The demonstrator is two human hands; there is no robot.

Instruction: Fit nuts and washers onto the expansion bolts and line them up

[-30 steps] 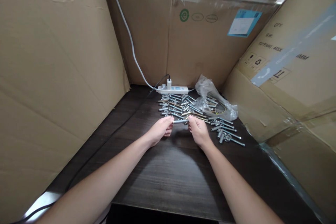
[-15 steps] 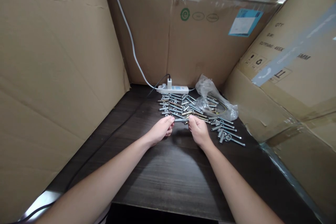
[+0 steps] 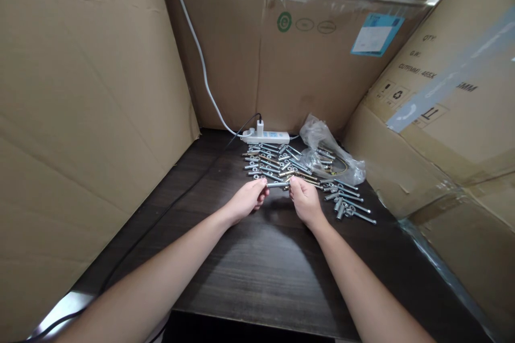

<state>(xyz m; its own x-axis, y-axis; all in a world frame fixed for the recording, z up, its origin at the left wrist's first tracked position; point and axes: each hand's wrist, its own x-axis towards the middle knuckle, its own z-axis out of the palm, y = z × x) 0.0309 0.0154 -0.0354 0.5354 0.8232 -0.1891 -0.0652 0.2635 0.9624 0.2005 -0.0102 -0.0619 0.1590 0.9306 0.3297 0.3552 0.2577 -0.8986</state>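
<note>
Between my two hands a silvery bolt (image 3: 277, 185) is held level, just above the dark table. My left hand (image 3: 248, 198) pinches its left end, fingers closed. At its right end the fingers of my right hand (image 3: 304, 198) are closed too, and that end is partly hidden by them. Just beyond my hands lie rows of loose bolts, sleeves, nuts and washers (image 3: 269, 162), some silvery and some brass-coloured. To the right of my right hand is a further group of silvery bolts and sleeves (image 3: 348, 206).
A white power strip (image 3: 273, 138) with a plugged-in adapter (image 3: 259, 127) lies behind the hardware. Beside it is a crumpled clear plastic bag (image 3: 332, 144). A black cable (image 3: 173, 203) crosses the table's left side. Tall cardboard walls (image 3: 225, 64) stand on three sides.
Both hands stay almost in place, still holding the bolt between them. The fingers of my left hand have shifted very slightly. The loose hardware has not moved.
</note>
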